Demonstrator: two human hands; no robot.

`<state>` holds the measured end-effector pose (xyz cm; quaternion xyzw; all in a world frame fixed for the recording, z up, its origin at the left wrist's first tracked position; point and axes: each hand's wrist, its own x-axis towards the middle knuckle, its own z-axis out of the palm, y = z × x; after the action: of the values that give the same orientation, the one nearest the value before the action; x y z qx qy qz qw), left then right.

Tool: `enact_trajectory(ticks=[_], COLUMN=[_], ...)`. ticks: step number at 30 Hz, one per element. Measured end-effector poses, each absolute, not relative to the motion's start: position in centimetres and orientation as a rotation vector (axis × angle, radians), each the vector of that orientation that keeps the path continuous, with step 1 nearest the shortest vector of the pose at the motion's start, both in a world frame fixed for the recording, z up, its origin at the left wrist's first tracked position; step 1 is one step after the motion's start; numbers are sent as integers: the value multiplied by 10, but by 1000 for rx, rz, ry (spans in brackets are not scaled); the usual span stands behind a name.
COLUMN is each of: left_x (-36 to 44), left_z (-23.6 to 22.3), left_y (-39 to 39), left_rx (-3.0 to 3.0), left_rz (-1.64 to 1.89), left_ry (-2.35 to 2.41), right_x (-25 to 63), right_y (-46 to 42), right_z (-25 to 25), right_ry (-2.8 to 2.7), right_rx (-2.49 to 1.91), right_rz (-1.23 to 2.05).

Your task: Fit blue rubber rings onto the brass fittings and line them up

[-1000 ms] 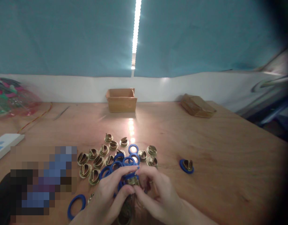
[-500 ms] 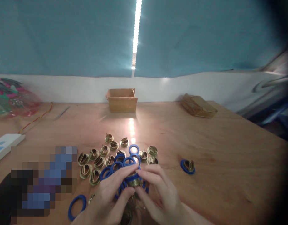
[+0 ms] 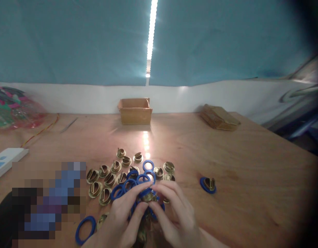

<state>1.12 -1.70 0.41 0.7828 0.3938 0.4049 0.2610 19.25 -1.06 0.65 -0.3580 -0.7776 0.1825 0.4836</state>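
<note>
Between the fingertips of my left hand (image 3: 125, 217) and my right hand (image 3: 175, 212) is a brass-coloured round metal fitting (image 3: 147, 197) with a blue ring around it. Thumbs press from the near side and fingers from the far side, both hands closed on it. Beneath and beyond the hands lies a pile of loose blue rings (image 3: 129, 185). Several more brass fittings (image 3: 110, 179) without rings stand around the pile, mostly to the left. Apart on the right sits one brass fitting with a blue ring (image 3: 208, 185). A single larger-looking blue ring (image 3: 85, 230) lies left of my left wrist.
An open cardboard box (image 3: 135, 116) stands at the back, and a closed brown carton (image 3: 220, 117) lies back right. On the left are a white power strip (image 3: 7, 160), a pixelated patch over a dark object, a yellow-red wire (image 3: 41, 130) and a plastic bag (image 3: 15, 108).
My fingers have shifted slightly around the held fitting, and it has tilted a little. The scattered fittings and rings stay put; the whole view has drifted slightly.
</note>
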Motion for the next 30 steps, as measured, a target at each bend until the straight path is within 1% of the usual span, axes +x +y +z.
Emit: enact_trajectory(ticks=[6,16,23,30], left_x=[13,16,12,13], left_z=[-2,-2,-4,2], left_y=[-17,-13,-14,-14], left_rx=[2101,2160,2114,2182], left_rz=[1129,1159,1141,1164], left_ry=[1104,994,1066,1020], right_x=[190,191,193,193], right_y=[-8,-4,-3,-2], right_z=[6,5,2,0], right_ry=[-1911,-1947,-1950,-1964], right_rx=[-877,-838,-879,-858], right_rz=[511,576,567,595])
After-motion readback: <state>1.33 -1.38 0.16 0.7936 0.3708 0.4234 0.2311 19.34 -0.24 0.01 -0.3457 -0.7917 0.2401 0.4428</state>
